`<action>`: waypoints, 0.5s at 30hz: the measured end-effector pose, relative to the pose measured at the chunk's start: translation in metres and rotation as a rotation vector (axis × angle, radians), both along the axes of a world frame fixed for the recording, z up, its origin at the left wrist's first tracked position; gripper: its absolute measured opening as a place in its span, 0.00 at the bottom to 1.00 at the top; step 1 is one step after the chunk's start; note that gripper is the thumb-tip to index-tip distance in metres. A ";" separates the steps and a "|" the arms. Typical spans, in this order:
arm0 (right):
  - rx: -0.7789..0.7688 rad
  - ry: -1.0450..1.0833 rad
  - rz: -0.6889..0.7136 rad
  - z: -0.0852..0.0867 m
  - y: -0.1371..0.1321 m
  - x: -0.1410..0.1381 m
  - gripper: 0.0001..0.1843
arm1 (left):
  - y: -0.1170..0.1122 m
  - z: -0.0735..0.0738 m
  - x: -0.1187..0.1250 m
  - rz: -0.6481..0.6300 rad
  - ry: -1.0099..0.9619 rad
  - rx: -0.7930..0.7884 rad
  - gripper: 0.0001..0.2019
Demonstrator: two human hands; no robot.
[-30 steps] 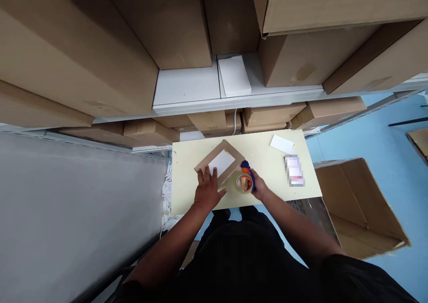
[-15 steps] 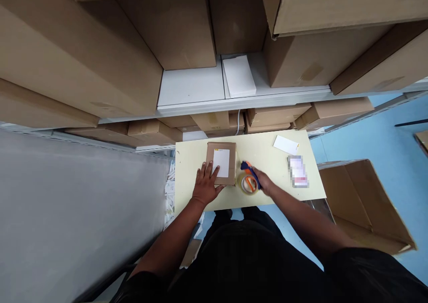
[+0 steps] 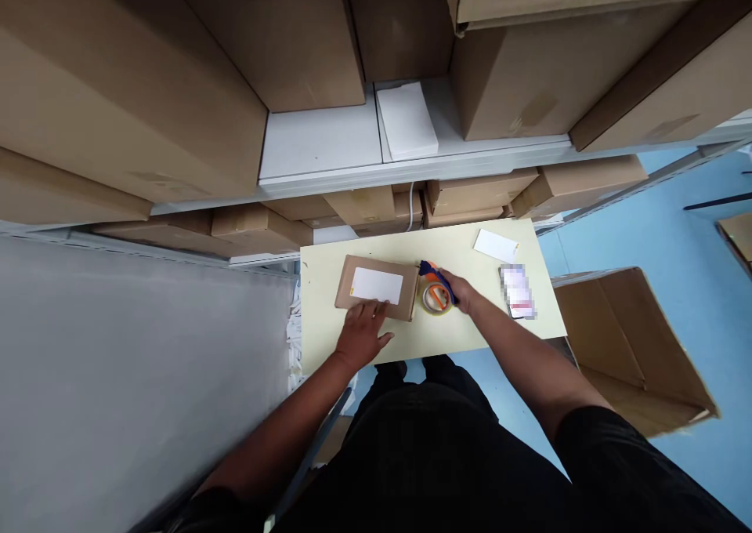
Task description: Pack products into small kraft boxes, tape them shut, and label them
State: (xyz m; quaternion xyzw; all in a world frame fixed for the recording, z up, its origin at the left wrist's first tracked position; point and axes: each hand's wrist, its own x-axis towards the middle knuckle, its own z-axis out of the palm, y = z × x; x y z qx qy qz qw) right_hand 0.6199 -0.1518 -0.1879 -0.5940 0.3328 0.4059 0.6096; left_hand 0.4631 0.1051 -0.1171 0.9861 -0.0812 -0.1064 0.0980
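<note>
A small cardboard box (image 3: 344,282) with a white label (image 3: 376,284) on its upper face lies on the cream table, its long side running left to right. My left hand (image 3: 363,331) rests against the box's near edge, fingers apart and fingertips on its top. Wrapped round the handle of a blue and orange tape dispenser (image 3: 445,281), my right hand (image 3: 462,292) is just right of the box. The dispenser's roll of clear tape (image 3: 424,301) faces me, and its head is at the box's right end. Whether tape joins the two is unclear.
The table (image 3: 320,345) also bears a white card (image 3: 497,245) and a phone (image 3: 518,291) with a blurred screen. Behind it, a shelf (image 3: 320,145) holds large cartons and a stack of white paper (image 3: 406,119). An open carton (image 3: 628,353) stands on the floor at the right.
The box has turned about a quarter turn, so its label now runs lengthwise across. My left hand has slid from its top to its near edge. The dispenser remains in my right hand.
</note>
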 end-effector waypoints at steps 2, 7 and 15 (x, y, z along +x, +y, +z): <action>-0.020 -0.028 0.149 0.005 0.004 0.030 0.25 | 0.017 0.001 0.011 -0.046 -0.017 0.026 0.40; -0.065 -0.026 0.295 0.005 0.015 0.045 0.24 | 0.032 -0.007 0.032 0.090 -0.027 0.096 0.48; 0.137 -0.019 0.060 -0.010 -0.018 -0.102 0.27 | -0.004 -0.009 0.039 0.252 0.030 0.097 0.47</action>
